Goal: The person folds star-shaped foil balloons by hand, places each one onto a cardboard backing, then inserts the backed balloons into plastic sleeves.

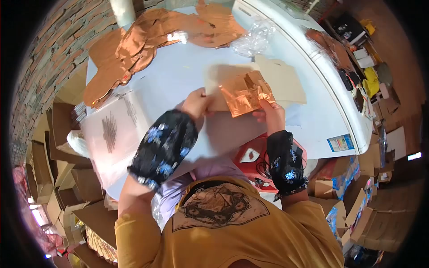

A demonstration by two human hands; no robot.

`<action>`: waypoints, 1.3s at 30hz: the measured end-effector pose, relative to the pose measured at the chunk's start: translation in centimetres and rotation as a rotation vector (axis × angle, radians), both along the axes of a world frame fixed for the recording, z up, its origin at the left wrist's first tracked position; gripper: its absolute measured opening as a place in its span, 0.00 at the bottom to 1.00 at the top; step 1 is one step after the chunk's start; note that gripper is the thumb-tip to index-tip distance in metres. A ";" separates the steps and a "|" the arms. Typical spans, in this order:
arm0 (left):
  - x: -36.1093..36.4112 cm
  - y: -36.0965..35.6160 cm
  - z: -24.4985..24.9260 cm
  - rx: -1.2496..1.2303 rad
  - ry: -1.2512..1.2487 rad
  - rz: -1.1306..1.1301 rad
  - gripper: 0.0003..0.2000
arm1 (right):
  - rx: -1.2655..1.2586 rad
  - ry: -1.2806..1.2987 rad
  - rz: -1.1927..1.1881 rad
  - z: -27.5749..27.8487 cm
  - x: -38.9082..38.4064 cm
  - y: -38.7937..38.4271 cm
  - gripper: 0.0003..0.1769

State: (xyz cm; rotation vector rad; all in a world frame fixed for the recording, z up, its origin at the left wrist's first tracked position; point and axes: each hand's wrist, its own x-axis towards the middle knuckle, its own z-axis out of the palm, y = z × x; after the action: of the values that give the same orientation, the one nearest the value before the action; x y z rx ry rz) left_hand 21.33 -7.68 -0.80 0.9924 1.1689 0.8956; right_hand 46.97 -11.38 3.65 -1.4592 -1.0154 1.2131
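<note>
My left hand (195, 103) is closed on the left edge of a beige card (215, 99), which is held over the pale tabletop (178, 73). A shiny copper-coloured foil piece (243, 94) overlaps the card's right part. At its lower right corner, my right hand (273, 117) pinches this foil between thumb and fingers. Behind the foil lies another beige card (286, 82) with an uneven outline. Both forearms wear dark sleeve covers with blue flowers.
Copper-coloured foil pieces (143, 38) spread along the table's back left. Crumpled clear plastic (255, 39) lies at the back. Printed clear plastic bags (114, 134) are stacked at left. A white appliance panel (330, 85) borders the right side. Cardboard boxes (91, 185) stand around.
</note>
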 end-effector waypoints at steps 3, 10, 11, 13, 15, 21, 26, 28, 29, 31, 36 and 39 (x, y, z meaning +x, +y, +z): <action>-3.2 -7.2 0.3 -0.049 -0.056 0.161 0.13 | -0.087 -0.063 0.126 -0.1 -3.3 -1.0 0.17; -5.4 -14.9 -0.1 -0.084 0.031 0.267 0.15 | -0.209 0.052 0.324 -2.6 -8.8 -2.2 0.19; -5.3 -15.2 0.4 -0.100 0.075 0.268 0.15 | -0.219 0.060 0.337 -2.9 -9.1 -2.3 0.19; -5.3 -15.6 1.6 -0.130 0.159 0.264 0.16 | -0.237 0.074 0.359 -3.4 -9.4 -2.5 0.18; -5.7 -15.5 1.7 -0.136 0.199 0.206 0.16 | -0.244 0.110 0.354 -3.2 -9.6 -3.0 0.18; -5.7 -16.0 2.6 0.033 0.653 0.251 0.17 | -0.299 0.138 0.321 -2.8 -9.8 -4.2 0.18; -3.5 -15.1 2.7 0.672 1.243 0.315 0.28 | -0.311 0.170 0.338 -3.0 -9.9 -4.2 0.18; -2.3 -14.1 1.7 0.806 1.257 0.281 0.32 | -0.324 0.181 0.362 -2.8 -10.1 -4.2 0.18; -1.8 -13.6 1.4 0.808 1.270 0.242 0.33 | -0.347 0.175 0.383 -2.8 -10.0 -4.1 0.17; -1.4 -12.6 0.3 0.815 1.300 0.175 0.34 | -0.391 0.164 0.422 -3.0 -9.7 -3.7 0.15; -1.1 -12.0 -1.6 0.824 1.413 0.097 0.29 | -0.479 0.223 0.518 -3.0 -9.0 -2.9 0.17; -0.9 -12.1 -1.6 0.828 1.422 0.090 0.29 | -0.538 0.234 0.563 -1.5 -8.6 -2.8 0.18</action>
State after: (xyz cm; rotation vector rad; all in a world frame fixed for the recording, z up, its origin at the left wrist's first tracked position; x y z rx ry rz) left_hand 20.41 -19.80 -2.42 2.4832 2.0385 0.6734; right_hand 38.38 -14.18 2.16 -1.4106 -1.0143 2.1407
